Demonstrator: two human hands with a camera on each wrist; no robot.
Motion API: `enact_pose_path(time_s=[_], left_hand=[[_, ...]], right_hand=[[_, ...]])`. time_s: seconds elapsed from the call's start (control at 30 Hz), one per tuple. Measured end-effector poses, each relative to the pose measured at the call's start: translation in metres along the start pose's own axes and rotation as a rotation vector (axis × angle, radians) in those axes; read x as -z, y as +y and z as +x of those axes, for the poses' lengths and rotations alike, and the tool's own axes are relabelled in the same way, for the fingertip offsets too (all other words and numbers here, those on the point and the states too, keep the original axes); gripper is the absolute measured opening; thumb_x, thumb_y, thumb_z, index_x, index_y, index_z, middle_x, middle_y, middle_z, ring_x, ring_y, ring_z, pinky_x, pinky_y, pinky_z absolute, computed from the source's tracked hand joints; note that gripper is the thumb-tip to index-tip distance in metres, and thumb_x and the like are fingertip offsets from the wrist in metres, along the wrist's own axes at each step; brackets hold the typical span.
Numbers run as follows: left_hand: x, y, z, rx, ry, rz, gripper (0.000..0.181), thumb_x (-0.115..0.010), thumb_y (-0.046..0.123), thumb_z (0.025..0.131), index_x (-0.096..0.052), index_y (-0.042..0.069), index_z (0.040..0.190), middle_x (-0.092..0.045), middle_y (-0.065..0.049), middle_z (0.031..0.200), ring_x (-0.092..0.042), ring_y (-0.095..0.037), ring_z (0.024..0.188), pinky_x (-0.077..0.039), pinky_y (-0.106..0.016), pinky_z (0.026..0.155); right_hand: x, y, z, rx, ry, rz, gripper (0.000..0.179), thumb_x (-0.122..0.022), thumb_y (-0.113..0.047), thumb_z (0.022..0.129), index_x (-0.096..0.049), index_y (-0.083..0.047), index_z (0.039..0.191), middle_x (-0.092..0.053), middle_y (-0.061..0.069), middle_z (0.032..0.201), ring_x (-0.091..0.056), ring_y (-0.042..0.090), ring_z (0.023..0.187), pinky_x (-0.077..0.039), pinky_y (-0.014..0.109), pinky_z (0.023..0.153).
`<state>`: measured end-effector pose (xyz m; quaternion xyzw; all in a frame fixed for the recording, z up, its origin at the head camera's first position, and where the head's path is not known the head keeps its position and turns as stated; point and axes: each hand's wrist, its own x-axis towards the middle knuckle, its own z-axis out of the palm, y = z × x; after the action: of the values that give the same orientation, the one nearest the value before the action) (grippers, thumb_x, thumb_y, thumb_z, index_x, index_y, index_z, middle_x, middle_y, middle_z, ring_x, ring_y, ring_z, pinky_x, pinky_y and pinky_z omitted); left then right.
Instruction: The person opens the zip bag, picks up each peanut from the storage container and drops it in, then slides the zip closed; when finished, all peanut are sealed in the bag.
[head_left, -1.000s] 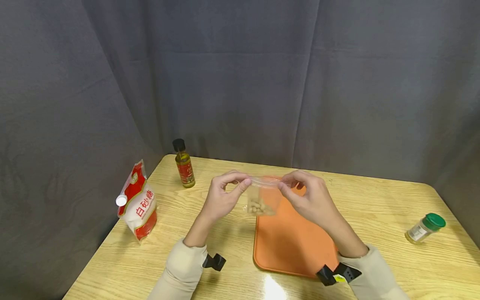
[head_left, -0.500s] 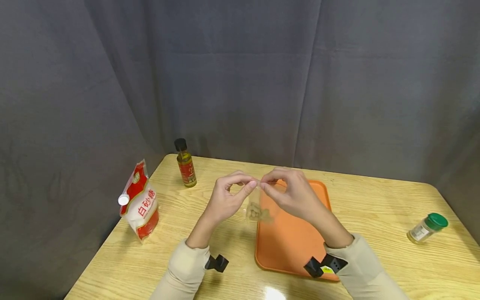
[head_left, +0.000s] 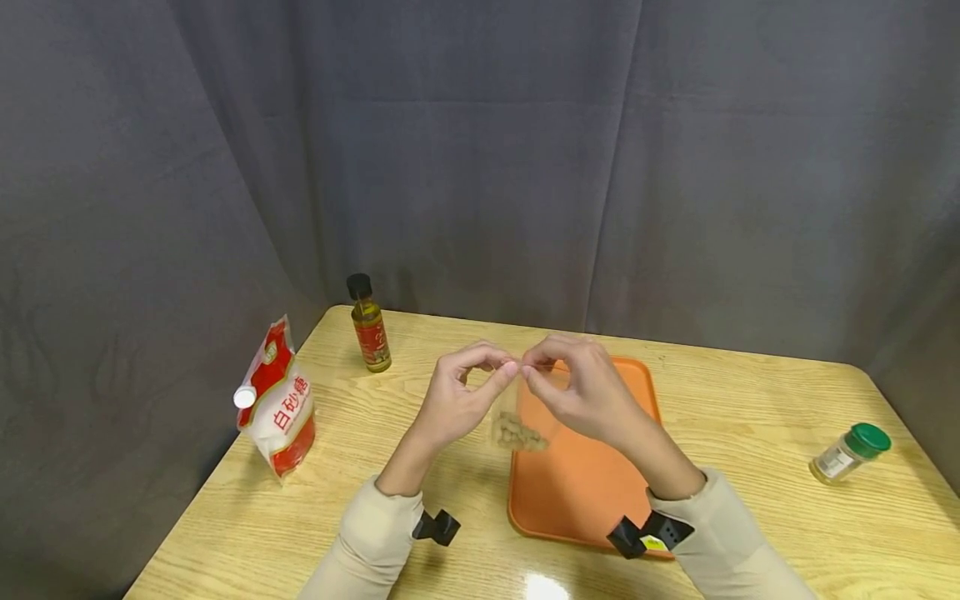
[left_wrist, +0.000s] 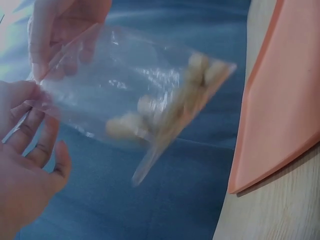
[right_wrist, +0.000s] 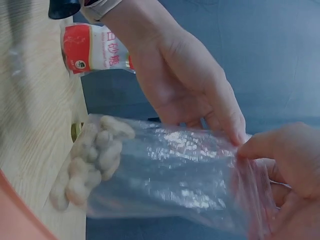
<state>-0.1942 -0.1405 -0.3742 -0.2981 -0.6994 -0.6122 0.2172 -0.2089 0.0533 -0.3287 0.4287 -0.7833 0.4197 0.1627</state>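
Note:
A clear zip bag with several unshelled peanuts at its bottom hangs in the air over the left edge of an orange tray. My left hand pinches the bag's top edge between thumb and index finger. Right beside it, my right hand pinches the same edge, the two sets of fingertips almost meeting. In the right wrist view the zip strip runs under the right thumb. Motion blurs the peanuts in the left wrist view.
A red and white sugar bag with a white cap stands at the table's left edge. Behind it is an oil bottle with a black cap. A green-lidded jar leans at the far right. Dark grey curtains surround the table.
My right hand has moved left along the bag's top until its fingertips came close to the left ones. The bag's stretched mouth has bunched up, and the bag now hangs slightly lower.

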Motion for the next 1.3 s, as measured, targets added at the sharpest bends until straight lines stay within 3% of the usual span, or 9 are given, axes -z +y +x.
enact_pose_path(time_s=[0.2, 0.5, 0.73, 1.0, 1.3], left_hand=[[0.001, 0.001, 0.000, 0.014, 0.011, -0.021, 0.009, -0.066, 0.004, 0.094, -0.074, -0.001, 0.097, -0.071, -0.010, 0.095, -0.063, -0.023, 0.090, -0.050, -0.037, 0.083], [0.000, 0.001, -0.001, 0.018, -0.002, -0.031, 0.012, -0.067, 0.007, 0.095, -0.075, -0.002, 0.097, -0.072, -0.010, 0.097, -0.065, -0.025, 0.095, -0.051, -0.039, 0.086], [-0.001, 0.003, -0.001, 0.019, 0.020, -0.032, 0.013, -0.067, 0.007, 0.094, -0.074, -0.003, 0.098, -0.071, -0.014, 0.096, -0.065, -0.024, 0.093, -0.051, -0.039, 0.087], [-0.002, 0.003, 0.000, 0.022, 0.011, -0.029, 0.009, -0.067, 0.001, 0.093, -0.075, -0.002, 0.097, -0.072, -0.010, 0.096, -0.064, -0.024, 0.093, -0.050, -0.038, 0.086], [0.000, 0.001, -0.001, 0.015, 0.020, -0.043, 0.010, -0.067, 0.004, 0.094, -0.075, -0.002, 0.098, -0.072, -0.011, 0.095, -0.064, -0.024, 0.091, -0.051, -0.038, 0.085]], right_hand=[[0.007, 0.000, -0.008, -0.049, 0.002, -0.004, 0.004, -0.072, -0.006, 0.090, -0.075, -0.004, 0.090, -0.069, -0.004, 0.085, -0.063, 0.011, 0.080, -0.052, 0.033, 0.073], [0.006, 0.004, -0.011, 0.034, 0.044, -0.011, 0.008, -0.072, 0.000, 0.087, -0.073, -0.008, 0.085, -0.067, -0.005, 0.083, -0.060, 0.010, 0.075, -0.050, 0.031, 0.066], [0.009, 0.006, -0.017, 0.014, 0.078, -0.019, 0.007, -0.075, -0.002, 0.086, -0.074, -0.009, 0.086, -0.066, -0.008, 0.082, -0.059, 0.009, 0.075, -0.049, 0.029, 0.068], [0.011, 0.008, -0.021, 0.037, 0.095, -0.046, 0.012, -0.072, -0.001, 0.087, -0.072, -0.013, 0.084, -0.064, -0.011, 0.079, -0.056, 0.008, 0.075, -0.040, 0.032, 0.074], [0.016, 0.008, -0.026, 0.014, 0.099, -0.078, 0.010, -0.075, -0.004, 0.086, -0.073, -0.014, 0.084, -0.063, -0.012, 0.079, -0.056, 0.009, 0.075, -0.044, 0.032, 0.071]])
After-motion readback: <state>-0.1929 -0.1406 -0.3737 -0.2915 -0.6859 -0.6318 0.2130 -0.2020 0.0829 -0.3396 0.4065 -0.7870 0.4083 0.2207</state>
